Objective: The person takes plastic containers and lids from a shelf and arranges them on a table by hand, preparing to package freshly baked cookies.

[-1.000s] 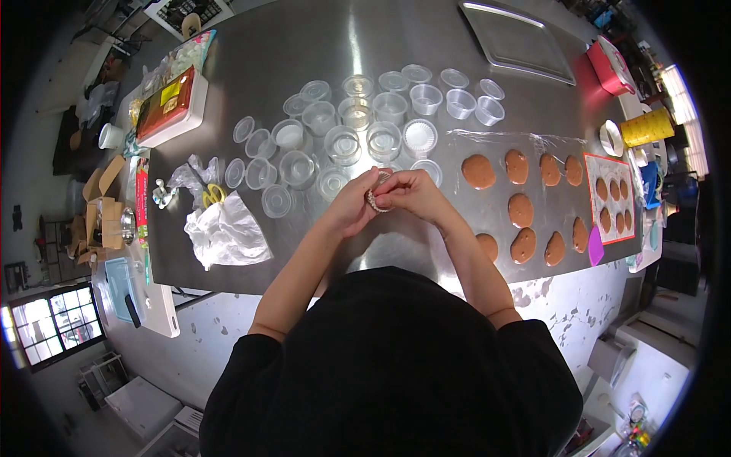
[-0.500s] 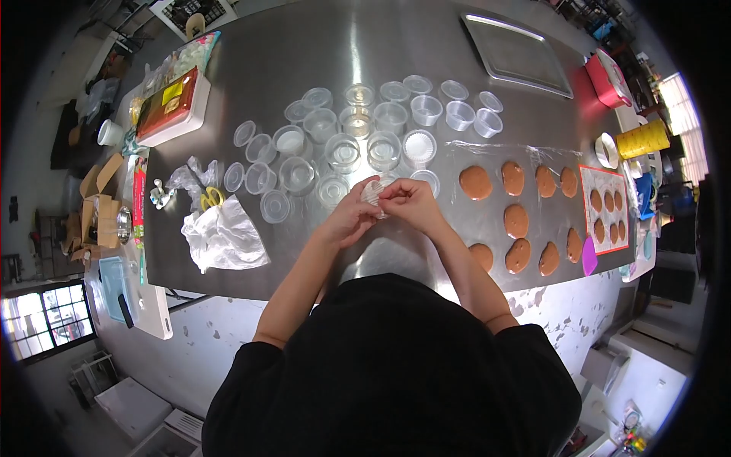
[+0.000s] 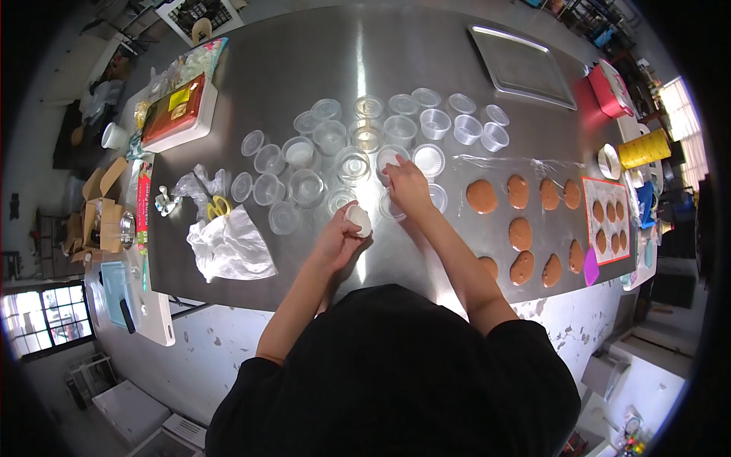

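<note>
My left hand is closed around a small stack of white paper baking cups, held over the near part of the steel table. My right hand reaches forward, its fingertips down in a clear plastic cup and pinching a white paper baking cup there. To the right of those fingers, another plastic cup holds a fluted paper baking cup. On the left, one more lined plastic cup stands among several open plastic cups and flat lids.
Brown rounds lie on plastic film at right, near a red-edged mat and purple scraper. A metal tray lies far right. Yellow scissors and a crumpled white bag lie left, below a red-topped box.
My hands have parted. The right moved forward to a plastic cup with a paper baking cup; the left drew back slightly with the stack. The camera view has shifted a little.
</note>
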A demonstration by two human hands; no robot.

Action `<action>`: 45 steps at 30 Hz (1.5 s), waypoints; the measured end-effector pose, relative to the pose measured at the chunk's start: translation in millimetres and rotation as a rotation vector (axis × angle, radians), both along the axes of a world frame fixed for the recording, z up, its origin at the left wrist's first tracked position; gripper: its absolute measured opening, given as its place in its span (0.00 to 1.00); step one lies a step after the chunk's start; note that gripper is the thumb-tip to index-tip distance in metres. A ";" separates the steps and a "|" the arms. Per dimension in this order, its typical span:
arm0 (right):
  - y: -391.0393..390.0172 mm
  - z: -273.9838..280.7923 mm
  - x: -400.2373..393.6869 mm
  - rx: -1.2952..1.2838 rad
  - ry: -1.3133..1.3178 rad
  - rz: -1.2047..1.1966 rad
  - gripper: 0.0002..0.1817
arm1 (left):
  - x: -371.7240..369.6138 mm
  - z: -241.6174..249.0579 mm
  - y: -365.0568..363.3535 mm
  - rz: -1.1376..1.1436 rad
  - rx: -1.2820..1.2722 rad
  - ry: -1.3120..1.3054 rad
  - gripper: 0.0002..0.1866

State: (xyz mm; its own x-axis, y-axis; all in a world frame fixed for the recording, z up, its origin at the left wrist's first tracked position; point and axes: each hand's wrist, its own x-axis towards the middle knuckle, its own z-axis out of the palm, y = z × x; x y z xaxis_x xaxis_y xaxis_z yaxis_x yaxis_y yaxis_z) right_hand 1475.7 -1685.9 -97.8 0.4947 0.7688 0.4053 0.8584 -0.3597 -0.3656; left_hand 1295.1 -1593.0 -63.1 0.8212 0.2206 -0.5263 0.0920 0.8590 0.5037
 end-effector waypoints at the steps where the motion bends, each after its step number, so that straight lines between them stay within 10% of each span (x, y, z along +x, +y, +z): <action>1: 0.1 -1.5 -2.2 0.000 0.001 0.003 0.09 | -1.4 1.2 -0.2 0.010 -0.010 -0.012 0.29; 16: 1.7 3.1 -14.3 -0.195 0.076 -0.088 0.15 | 0.5 -5.2 1.3 0.006 -0.166 -0.095 0.19; 25: -1.6 27.8 -33.8 0.103 0.243 -0.101 0.13 | -1.8 -7.0 5.7 0.119 -0.206 -0.132 0.16; 31: -12.0 50.8 -59.6 0.136 1.389 0.198 0.10 | 9.4 4.4 8.1 0.090 -0.109 -0.187 0.17; 45: -16.7 58.6 -59.9 0.163 1.523 0.285 0.08 | 10.8 22.6 7.8 -0.115 0.013 -0.185 0.17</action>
State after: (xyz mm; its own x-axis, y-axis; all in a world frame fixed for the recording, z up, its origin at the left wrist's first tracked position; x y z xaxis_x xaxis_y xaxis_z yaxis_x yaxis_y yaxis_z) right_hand 1415.7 -1702.7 -39.2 0.3524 0.9048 -0.2391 -0.3142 -0.1263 -0.9409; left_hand 1306.0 -1585.1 -40.5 0.9235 0.1258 -0.3623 0.0943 0.8412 0.5324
